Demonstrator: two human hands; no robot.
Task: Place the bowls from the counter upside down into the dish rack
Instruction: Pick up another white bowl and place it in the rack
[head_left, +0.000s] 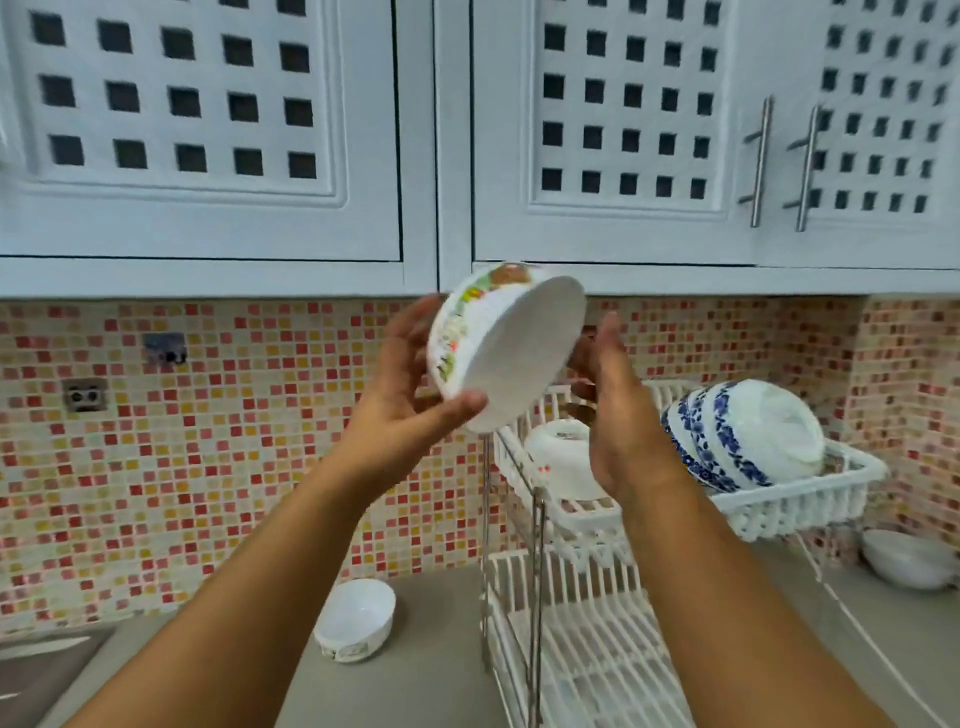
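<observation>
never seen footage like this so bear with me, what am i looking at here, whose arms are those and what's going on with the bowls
There is no machine here. One wide camera sits on a person's head and looks forward and down, so the two arms are that person's own. The left hand grips a floral bowl, tipped on its side in the air; the right hand is beside its rim, and I cannot tell whether it is touching it. Just behind and below is a white two-tier dish rack. Its top tier already holds a small white bowl and blue-patterned bowls. On the grey counter, a white bowl lies left of the rack and another bowl stands to its right.
</observation>
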